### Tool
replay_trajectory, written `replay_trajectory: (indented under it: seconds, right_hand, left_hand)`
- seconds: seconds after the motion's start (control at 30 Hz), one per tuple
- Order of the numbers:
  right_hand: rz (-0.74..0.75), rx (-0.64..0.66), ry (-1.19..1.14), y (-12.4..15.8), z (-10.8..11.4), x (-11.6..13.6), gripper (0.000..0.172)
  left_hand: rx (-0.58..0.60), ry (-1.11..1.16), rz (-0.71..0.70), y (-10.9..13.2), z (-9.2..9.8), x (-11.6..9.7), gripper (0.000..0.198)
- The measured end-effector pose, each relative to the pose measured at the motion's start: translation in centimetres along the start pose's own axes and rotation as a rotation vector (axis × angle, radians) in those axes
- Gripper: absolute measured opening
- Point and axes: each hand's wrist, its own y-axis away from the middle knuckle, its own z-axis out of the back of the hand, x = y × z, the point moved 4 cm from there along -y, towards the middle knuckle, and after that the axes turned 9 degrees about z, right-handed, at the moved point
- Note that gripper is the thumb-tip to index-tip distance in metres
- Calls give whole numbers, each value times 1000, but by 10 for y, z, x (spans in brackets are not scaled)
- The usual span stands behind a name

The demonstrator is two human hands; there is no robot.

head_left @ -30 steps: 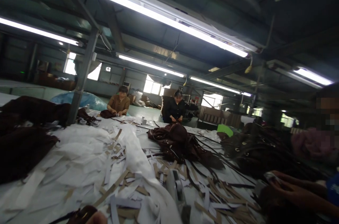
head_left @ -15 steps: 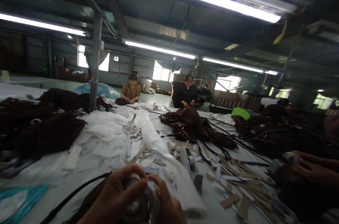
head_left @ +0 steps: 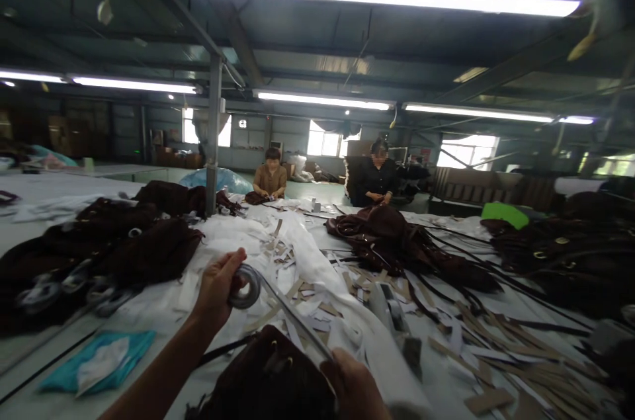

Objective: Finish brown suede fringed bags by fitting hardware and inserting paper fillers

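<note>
My left hand (head_left: 218, 284) grips a roll of grey tape (head_left: 247, 286) by its side, raised above the table. A strip of tape (head_left: 297, 317) runs taut from the roll down to my right hand (head_left: 357, 380), whose fingers are closed on its free end. Below the strip lies a dark brown bag (head_left: 268, 374) with small gold-coloured fittings, close in front of me. My right hand is beside this bag; whether it also touches it, I cannot tell.
Brown bags (head_left: 149, 235) are heaped at left, with another pile (head_left: 570, 254) at right. A tape dispenser (head_left: 387, 311), paper strips (head_left: 489, 400), white sheeting (head_left: 317, 261) and a blue packet (head_left: 99, 360) lie on the table. Two people work beyond; a post (head_left: 212, 142) rises at left.
My hands have moved apart, drawing a length of tape off the roll. The left went up and left, the right stayed low. The view has turned left, and the co-worker's hands at right are gone.
</note>
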Motion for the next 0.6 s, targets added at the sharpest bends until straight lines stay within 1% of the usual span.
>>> replay_trajectory:
  seconds: [0.07,0.1,0.17,0.23,0.3,0.37,0.4,0.43,0.5,0.6]
  right_hand:
    - [7,47,-64,-4,14,4,45]
    - [27,38,-113,-9,25,10,47]
    - [69,-42,-198,-23,49,26,54]
    - [115,-125,-235,-42,70,46,60]
    - [159,-155,-257,-61,81,67,63]
    - [163,-111,-251,-74,78,83,57]
    - [160,-93,-232,-77,73,89,55]
    - [153,-86,-211,-79,67,94,53]
    - [133,-116,-195,-76,52,102,51]
    - [84,-179,-289,-68,31,107,47]
  left_hand:
    - [71,-58,17,8,-11,8,37]
    - [104,-79,26,13,-18,11,38]
    - [174,-125,38,22,-31,15,38]
    - [240,-191,46,32,-45,17,37]
    - [309,-262,55,40,-58,19,37]
    - [354,-287,53,47,-68,21,37]
    - [352,-274,42,50,-71,20,37]
    - [331,-245,24,52,-72,19,37]
    - [263,-158,-8,56,-74,18,38]
    - [154,-10,-5,62,-75,22,42]
